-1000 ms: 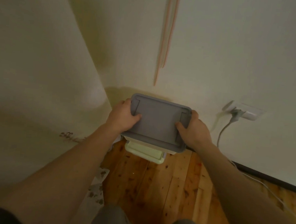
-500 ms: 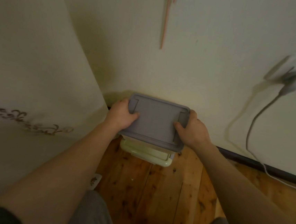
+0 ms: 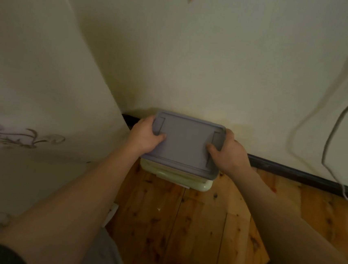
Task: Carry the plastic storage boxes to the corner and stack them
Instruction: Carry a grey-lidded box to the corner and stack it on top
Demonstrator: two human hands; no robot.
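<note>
Grey box lid (image 3: pixel 186 142): matt plastic, smooth. Pale green box (image 3: pixel 177 175) beneath: plastic, slight sheen at near edge. Floor (image 3: pixel 191 229): knotty wood planks, warm finish. Far wall (image 3: pixel 217 68): matt paint. Left curtain (image 3: pixel 34 97): matt cloth, printed motif. Baseboard (image 3: pixel 292 172): dark, slightly glossy. Right cable (image 3: pixel 337 126): smooth grey sheath.

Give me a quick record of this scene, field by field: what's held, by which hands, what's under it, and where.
held: grey-lidded box
left hand: grips the box's left end, thumb on the lid
right hand: grips the right end, thumb on the lid
beneath: pale green box on the wooden floor
place: corner by the wall
nearby: cable hanging at right
</note>
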